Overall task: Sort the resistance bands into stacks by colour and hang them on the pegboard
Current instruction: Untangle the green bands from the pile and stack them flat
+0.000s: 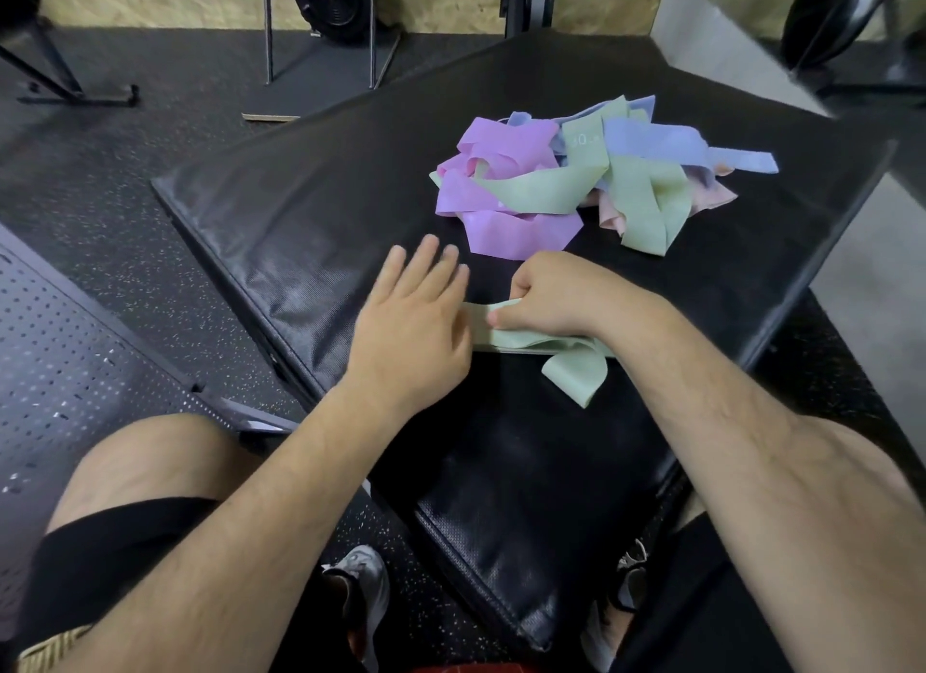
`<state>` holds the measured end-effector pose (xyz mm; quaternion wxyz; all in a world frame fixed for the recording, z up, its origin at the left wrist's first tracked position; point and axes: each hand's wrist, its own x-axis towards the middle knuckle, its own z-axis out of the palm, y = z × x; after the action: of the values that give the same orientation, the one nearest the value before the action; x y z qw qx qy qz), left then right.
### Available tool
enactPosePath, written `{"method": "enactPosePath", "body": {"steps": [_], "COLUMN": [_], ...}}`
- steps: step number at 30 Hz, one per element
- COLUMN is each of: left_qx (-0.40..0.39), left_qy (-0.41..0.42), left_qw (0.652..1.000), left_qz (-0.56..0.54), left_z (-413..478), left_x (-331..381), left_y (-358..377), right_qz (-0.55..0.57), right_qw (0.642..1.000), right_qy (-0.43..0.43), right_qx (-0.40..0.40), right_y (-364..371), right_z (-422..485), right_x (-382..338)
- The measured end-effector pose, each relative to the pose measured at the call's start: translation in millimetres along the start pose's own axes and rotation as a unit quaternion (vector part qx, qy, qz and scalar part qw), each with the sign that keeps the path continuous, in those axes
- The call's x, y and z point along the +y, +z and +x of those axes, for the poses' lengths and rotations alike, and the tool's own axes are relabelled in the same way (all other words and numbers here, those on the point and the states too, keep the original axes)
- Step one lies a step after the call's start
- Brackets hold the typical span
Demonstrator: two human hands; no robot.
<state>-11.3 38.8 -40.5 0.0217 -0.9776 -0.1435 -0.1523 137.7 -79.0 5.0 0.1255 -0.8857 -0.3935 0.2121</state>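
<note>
Grips the green band in the curled right hand, lays the flat, spread left hand at its nine o'clock.

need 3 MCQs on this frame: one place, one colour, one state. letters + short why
1. The pegboard is
A. flat on the floor at the person's left
B. hung on the wall
C. across the person's lap

2. The band in the right hand is
A. purple
B. green
C. blue

3. The left hand is
A. a closed fist
B. open, fingers straight
C. gripping a purple strip

Key:
1 A: the perforated panel lies on the floor beside the left leg.
2 B: the strip under the curled right fingers is pale green.
3 B: its fingers stretch forward, curled round nothing.
</note>
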Motion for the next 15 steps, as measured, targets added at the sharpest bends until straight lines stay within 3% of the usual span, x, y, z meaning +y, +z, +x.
{"method": "enactPosePath", "body": {"steps": [4,15], "left_qx": [-0.052,-0.065], "left_qy": [-0.026,-0.042], "left_qw": [0.992,0.99], "left_qz": [-0.114,-0.116], "left_z": [-3,-2], "left_x": [17,16], "left_y": [21,24], "right_qz": [-0.008,0.024], "right_qw": [1.0,0.999], "right_qy": [-0.014,-0.004], "right_qx": [0.005,-0.031], "right_y": [0,-36], "right_z": [0,-18], "right_x": [2,24]}}
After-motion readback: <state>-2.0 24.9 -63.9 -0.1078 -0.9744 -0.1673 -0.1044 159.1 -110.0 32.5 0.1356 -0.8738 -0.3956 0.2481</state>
